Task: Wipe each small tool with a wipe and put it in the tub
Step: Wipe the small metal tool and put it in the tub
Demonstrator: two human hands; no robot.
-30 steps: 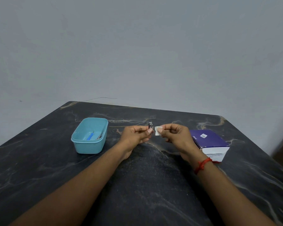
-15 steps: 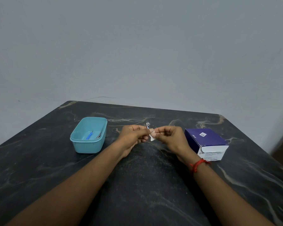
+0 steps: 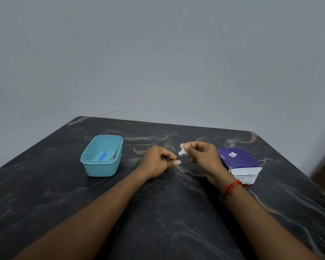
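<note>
Plain grey wall (image 3: pixel 158 53) fills the upper half of the view, and below it a dark marbled table (image 3: pixel 167 212) with pale veins is seen; both forearms are stretched across it from the near edge toward the middle. At the far left of the table a light blue tub (image 3: pixel 101 156) stands open, and inside it a blue-handled tool (image 3: pixel 102 157) and a metal tool (image 3: pixel 114 156) are laid against the right-hand wall; their exact kind cannot be told. To the right, a purple and white box (image 3: pixel 239 164) rests flat, just behind the right wrist, on which a red thread band (image 3: pixel 231 188) is worn. Between tub and box the two hands are held close together above the table; the left hand (image 3: pixel 158 161) is curled nearly closed, thumb pressed to forefinger, and a small metal tool (image 3: pixel 179 153) is pinched at its tips, the tool's upper end standing up toward the right; the right hand (image 3: pixel 203 156) is likewise closed in a pinch, and a small white wipe (image 3: pixel 183 150) is gripped between thumb and fingers; the wipe is set against the upper end of the metal tool, slightly higher and farther than the left fingertips.
</note>
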